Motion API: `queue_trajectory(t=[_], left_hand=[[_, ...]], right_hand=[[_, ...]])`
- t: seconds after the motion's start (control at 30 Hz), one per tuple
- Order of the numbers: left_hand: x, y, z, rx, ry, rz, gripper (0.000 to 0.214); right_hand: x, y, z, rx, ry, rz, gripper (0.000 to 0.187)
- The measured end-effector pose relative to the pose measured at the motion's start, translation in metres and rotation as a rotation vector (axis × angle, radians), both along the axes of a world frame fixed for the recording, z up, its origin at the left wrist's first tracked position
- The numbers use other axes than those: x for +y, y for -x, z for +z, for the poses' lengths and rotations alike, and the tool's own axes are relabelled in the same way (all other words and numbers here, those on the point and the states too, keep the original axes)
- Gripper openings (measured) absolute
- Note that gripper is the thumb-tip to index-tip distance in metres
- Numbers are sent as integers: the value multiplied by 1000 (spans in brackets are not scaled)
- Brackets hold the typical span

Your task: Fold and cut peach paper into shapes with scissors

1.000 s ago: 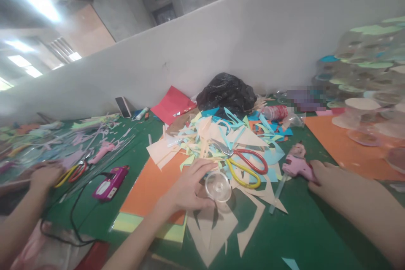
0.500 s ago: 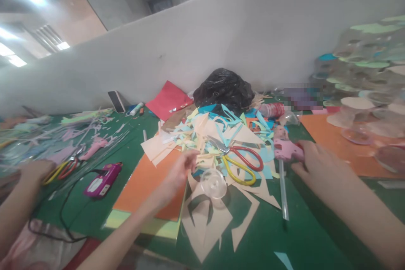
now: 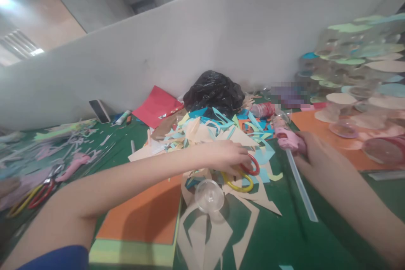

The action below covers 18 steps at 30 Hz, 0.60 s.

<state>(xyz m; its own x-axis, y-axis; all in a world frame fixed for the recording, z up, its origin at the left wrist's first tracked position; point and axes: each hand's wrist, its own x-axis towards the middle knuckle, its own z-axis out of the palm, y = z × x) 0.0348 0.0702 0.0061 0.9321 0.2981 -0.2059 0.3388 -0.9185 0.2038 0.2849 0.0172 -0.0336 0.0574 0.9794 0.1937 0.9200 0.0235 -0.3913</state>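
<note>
In my right hand (image 3: 311, 152) is a pink glue gun (image 3: 289, 140), gripped by its handle. A long clear glue stick (image 3: 302, 187) juts from its back, angled down toward me. My left hand (image 3: 228, 157) reaches across the paper scraps, over a pair of scissors (image 3: 239, 183) with one red and one yellow handle loop. Its fingers and thumb are apart over the loops, and the blades are hidden beneath the hand. A clear plastic cup (image 3: 209, 196) sits on cut cream paper (image 3: 215, 230) just nearer to me.
Orange and yellow-green sheets (image 3: 142, 219) lie to the left. Behind the scrap heap sits a black plastic bag (image 3: 213, 93) near a red-labelled bottle (image 3: 263, 109). Paper-topped clear cups (image 3: 357, 88) are stacked right. Another pink glue gun (image 3: 74, 166) and scissors (image 3: 41, 194) lie left.
My left hand has moved right, from the near edge of the scraps to over the scissors. The glue gun has tilted in my right hand. The view has shifted right, and the purple device has left sight.
</note>
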Motion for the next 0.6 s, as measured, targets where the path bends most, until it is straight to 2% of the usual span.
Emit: queue_trajectory(t=[0.13,0.27,0.33,0.43,0.5,0.6], left_hand=[[5,-8,-7,80,-77,-84,26],[15,-8,-17,10,-99,-75,22],[24,-9,-26,-74,-127,-35,19],[31,-9,-35,-181,-140,105,17],[28,-6,-30,-235,-109,210,18],[12,6,-4,-301,75,370,22]], right_hand=[[2,-2,2,65,15,-18,33],[-1,-1,3,78,-27,8,38],[-3,0,5,88,-28,-35,39],[-6,1,12,98,-23,-92,40],[-8,2,16,105,-6,-113,40],[-9,2,17,54,6,-137,40]])
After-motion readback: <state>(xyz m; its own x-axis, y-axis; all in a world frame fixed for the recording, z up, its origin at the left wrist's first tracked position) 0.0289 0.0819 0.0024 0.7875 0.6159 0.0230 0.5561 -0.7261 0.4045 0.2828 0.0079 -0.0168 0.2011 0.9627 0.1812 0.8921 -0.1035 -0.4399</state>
